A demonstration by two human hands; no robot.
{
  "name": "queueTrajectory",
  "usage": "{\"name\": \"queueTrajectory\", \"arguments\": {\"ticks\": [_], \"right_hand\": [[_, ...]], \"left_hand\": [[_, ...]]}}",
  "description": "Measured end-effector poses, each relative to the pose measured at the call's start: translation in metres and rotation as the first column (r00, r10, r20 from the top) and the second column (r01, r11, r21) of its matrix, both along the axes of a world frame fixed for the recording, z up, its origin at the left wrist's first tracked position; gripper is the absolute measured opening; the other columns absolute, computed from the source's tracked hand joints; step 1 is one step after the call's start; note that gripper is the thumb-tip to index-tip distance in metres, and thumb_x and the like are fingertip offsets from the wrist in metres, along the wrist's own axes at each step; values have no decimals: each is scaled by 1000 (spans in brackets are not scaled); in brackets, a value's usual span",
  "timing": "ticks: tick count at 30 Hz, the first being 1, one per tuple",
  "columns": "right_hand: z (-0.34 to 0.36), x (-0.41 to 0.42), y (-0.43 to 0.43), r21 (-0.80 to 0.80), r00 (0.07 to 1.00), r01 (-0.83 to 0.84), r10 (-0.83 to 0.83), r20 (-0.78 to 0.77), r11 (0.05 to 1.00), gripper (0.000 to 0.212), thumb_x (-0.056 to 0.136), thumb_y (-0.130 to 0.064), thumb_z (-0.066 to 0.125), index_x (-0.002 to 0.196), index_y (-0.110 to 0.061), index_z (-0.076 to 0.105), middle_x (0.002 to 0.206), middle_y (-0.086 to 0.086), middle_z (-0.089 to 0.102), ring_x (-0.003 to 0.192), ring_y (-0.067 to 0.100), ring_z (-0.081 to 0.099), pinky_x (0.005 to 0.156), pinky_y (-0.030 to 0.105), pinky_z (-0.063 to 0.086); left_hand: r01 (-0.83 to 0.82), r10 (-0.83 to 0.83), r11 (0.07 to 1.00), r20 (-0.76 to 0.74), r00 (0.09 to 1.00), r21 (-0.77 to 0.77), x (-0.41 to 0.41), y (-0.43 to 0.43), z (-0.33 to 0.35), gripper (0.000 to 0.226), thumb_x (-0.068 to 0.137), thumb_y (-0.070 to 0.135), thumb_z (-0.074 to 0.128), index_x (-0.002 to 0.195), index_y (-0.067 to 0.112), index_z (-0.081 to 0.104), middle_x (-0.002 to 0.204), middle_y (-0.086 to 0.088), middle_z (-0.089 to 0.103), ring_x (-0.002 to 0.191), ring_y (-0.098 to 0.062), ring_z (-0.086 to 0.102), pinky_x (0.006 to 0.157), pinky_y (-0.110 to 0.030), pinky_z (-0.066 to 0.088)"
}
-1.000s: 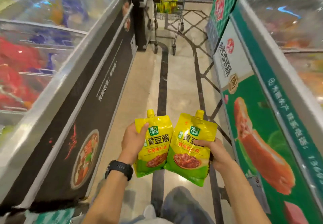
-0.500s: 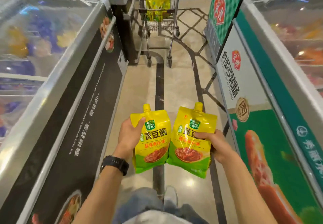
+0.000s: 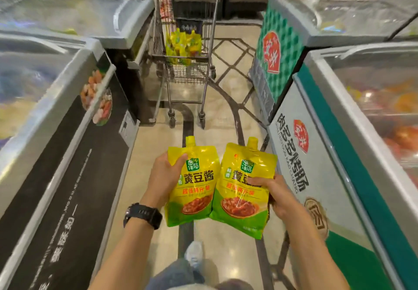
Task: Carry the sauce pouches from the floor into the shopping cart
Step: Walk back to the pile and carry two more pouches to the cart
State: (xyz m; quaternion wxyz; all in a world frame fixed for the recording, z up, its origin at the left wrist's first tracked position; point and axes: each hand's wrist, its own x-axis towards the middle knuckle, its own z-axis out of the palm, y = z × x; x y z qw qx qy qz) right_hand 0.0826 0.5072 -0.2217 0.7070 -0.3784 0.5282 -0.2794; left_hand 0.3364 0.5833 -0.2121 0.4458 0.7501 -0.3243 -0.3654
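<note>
I hold two yellow-and-green spouted sauce pouches upright side by side in front of me. My left hand (image 3: 164, 176) grips the left pouch (image 3: 194, 190) by its left edge, thumb across the front. My right hand (image 3: 274, 193) grips the right pouch (image 3: 243, 176) by its right edge, thumb on the front. Straight ahead in the aisle stands the wire shopping cart (image 3: 187, 72), with several more yellow pouches (image 3: 183, 45) in its basket. The cart is well beyond my hands.
Chest freezers line both sides of the narrow aisle: a black-fronted one (image 3: 63, 144) on the left, a white-and-green one (image 3: 334, 154) on the right. The tiled floor (image 3: 158, 140) runs between them up to the cart. My shoe (image 3: 194, 253) shows below.
I have walked forward along the aisle; the cart is nearer and larger in view. Both hands keep the same hold on the pouches.
</note>
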Motion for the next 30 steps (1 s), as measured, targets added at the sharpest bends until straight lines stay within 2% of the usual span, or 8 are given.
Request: {"name": "queueTrajectory", "arguments": {"ticks": [3,7,10,13,19,22,26,30], "right_hand": [[8,9,-73,-13,998,52,-52,-34,999,31,74,9,72,99,-9,69,85,6,78,72,21,74,58,30,59],[11,17,-174,10,993,115,-115,-3,993,42,65,6,78,104,-8,70,105,18,74,92,36,72,83,49,58],[5,21,-258,-22,996,85,-85,26,996,37,73,7,73,106,-9,69,93,9,77,76,24,74,61,34,60],[-4,26,-350,-12,995,81,-80,60,997,36,75,10,69,106,-8,68,90,8,78,72,21,75,54,29,57],[7,50,-515,0,1000,11,-11,26,1000,54,60,0,83,112,-9,68,106,14,75,92,33,72,82,47,58],[16,71,-588,-17,999,-28,28,27,999,39,66,7,78,95,-17,70,102,13,75,92,34,71,87,51,55],[17,110,-674,-27,997,-83,83,4,996,34,69,8,77,93,-15,71,96,12,76,92,34,72,88,53,55],[16,162,-753,-50,995,-98,96,-38,994,33,68,8,77,93,-12,71,91,11,77,88,34,73,86,51,56]], "left_hand": [[30,-30,1000,11,999,-7,14,-84,6,29,91,47,61,91,20,71,87,-2,77,83,-23,73,79,-51,58],[45,-44,998,10,999,-48,22,-194,10,27,87,48,63,87,22,70,87,-2,77,84,-25,74,82,-54,58],[32,-32,999,15,999,-40,27,-279,7,37,82,53,61,88,18,71,87,-3,78,85,-25,74,83,-54,57],[-29,32,998,60,998,-58,26,-364,3,19,95,34,63,83,20,69,87,-3,75,86,-25,71,83,-47,57],[-137,147,986,102,984,-92,35,-505,14,8,97,22,61,90,21,65,78,16,64,74,-3,60,63,-15,46],[-180,193,978,131,972,-109,49,-565,19,5,97,19,60,93,20,63,80,14,61,72,7,52,54,0,36],[-236,252,963,121,960,-133,84,-638,13,10,97,20,61,90,16,66,81,12,65,74,1,58,58,-4,42],[-293,312,944,114,943,-152,135,-710,-2,21,96,30,62,92,11,69,90,-4,72,86,-21,67,75,-34,52]]}}
